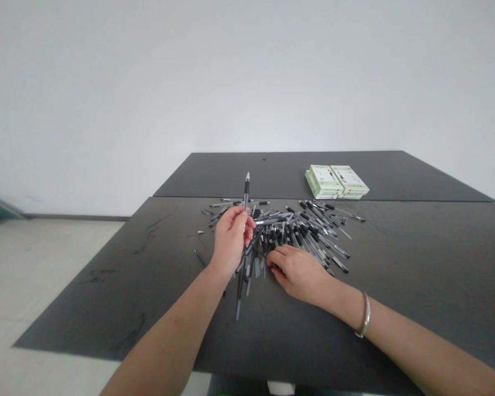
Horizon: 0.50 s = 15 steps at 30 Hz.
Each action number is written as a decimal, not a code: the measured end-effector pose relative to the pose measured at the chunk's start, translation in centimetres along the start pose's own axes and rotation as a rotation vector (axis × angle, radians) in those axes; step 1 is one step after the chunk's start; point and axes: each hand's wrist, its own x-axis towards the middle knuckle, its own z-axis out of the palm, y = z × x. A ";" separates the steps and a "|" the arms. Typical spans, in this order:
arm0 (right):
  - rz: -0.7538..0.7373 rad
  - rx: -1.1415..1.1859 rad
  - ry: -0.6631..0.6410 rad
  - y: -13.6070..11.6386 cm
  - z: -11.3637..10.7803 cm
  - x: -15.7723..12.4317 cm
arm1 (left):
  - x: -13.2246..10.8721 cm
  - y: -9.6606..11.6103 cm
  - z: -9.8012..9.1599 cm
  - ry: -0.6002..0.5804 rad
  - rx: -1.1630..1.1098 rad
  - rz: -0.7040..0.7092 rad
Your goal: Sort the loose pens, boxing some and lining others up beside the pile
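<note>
My left hand [231,236] is closed around a pen [246,190] with a clear barrel and a black grip, held upright with its tip pointing up. Below and beyond it spreads a heap of loose pens and pen parts [313,225], black and clear, lying in many directions. My right hand [299,269] rests at the near edge of this heap, its fingers curled down among the parts. What those fingertips touch is hidden beneath the hand. A bracelet [366,314] circles the right wrist.
Green and white boxes [338,182] are stacked on the far part of the dark table [416,247], right of centre. A seam crosses the table behind the heap. Stray small parts [201,232] lie left of the heap. A pale wall [247,77] stands behind.
</note>
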 end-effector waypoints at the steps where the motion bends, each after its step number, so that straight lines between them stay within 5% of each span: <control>1: 0.023 -0.002 0.000 0.0 0.0 -0.1 | 0.0 0.1 0.1 0.005 -0.003 -0.012; 6: 0.046 0.080 0.037 0.3 -0.6 -0.8 | -0.1 0.3 0.2 0.010 -0.004 -0.037; 15: 0.278 0.336 0.393 4.9 -2.2 -1.7 | -0.2 0.4 0.3 0.007 -0.022 -0.086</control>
